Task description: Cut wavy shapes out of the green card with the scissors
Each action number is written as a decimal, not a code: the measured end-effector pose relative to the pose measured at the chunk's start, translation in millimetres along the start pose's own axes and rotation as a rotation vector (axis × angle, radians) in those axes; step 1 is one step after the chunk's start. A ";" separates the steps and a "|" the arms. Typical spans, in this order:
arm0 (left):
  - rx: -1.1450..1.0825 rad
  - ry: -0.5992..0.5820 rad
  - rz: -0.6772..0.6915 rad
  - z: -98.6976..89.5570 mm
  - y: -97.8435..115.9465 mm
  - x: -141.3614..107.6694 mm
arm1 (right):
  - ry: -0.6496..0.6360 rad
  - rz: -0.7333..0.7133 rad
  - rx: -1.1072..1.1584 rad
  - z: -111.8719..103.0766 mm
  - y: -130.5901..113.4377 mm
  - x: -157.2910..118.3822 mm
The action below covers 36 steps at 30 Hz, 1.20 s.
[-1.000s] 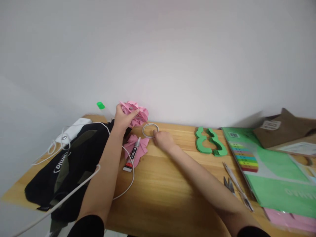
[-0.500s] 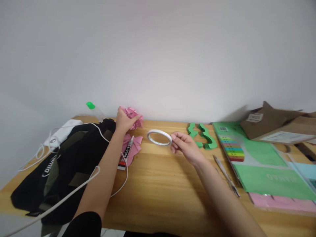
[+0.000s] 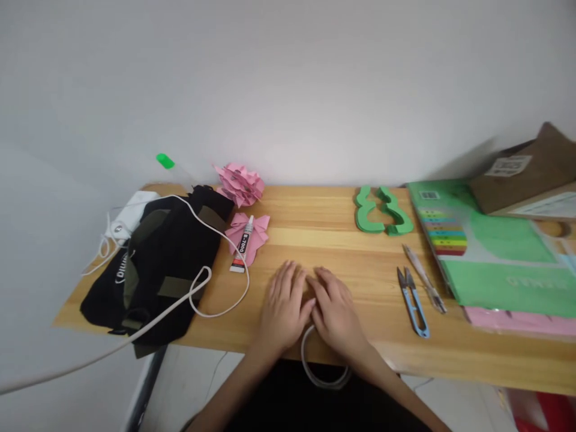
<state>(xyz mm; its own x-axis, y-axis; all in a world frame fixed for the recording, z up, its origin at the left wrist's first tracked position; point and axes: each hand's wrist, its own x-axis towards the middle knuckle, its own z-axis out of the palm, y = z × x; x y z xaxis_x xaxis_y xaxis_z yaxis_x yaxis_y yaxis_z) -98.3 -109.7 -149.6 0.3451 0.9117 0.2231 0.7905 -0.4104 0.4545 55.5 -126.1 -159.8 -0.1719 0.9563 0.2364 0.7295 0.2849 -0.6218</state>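
Observation:
My left hand (image 3: 284, 306) lies flat on the wooden table (image 3: 306, 240) near its front edge, fingers stretched out and holding nothing. Beside it, my right hand (image 3: 335, 309) also rests flat with fingers extended; the two thumbs are close together. A thin whitish ring, apparently the tape roll (image 3: 321, 383), shows below my right hand and reaches past the table edge; its upper part is partly hidden by that hand. Left of the hands, a B-7000 glue tube (image 3: 242, 246) lies on pink folded paper (image 3: 260, 236). Behind them sits a pink paper flower (image 3: 243, 185).
Blue thread snips (image 3: 414, 306) and a clear pen (image 3: 425, 279) lie at right, near a green folder (image 3: 495, 240) and a cardboard box (image 3: 522, 174). Green curvy pieces (image 3: 369, 219) stand near the wall. A black bag (image 3: 175, 264) and white cable (image 3: 225, 313) occupy the left.
My left hand has let go of the pink flower and come back to the front edge. My right hand has moved down from mid-table with the ring. The view has tilted downward.

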 end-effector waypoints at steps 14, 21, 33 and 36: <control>-0.239 0.049 -0.191 -15.2 -21.1 12.5 | -0.267 -0.262 -0.121 -33.6 21.5 3.5; -0.019 0.465 -0.329 -97.4 -81.1 101.2 | -0.043 -0.111 -0.075 -46.4 42.5 18.9; -0.281 0.138 -0.436 -138.3 -126.4 169.4 | 0.228 -0.037 0.020 -31.0 63.1 29.7; -0.305 0.098 -0.347 -133.0 -115.5 170.5 | 0.239 -0.021 0.045 -31.3 63.8 29.2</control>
<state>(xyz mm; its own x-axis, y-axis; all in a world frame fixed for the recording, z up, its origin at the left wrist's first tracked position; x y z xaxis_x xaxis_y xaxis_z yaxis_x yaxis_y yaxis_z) -198.1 90.6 -49.4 0.0257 0.9959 0.0871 0.6608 -0.0823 0.7460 117.8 -82.0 -169.2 -0.0210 0.9088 0.4166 0.6966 0.3122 -0.6459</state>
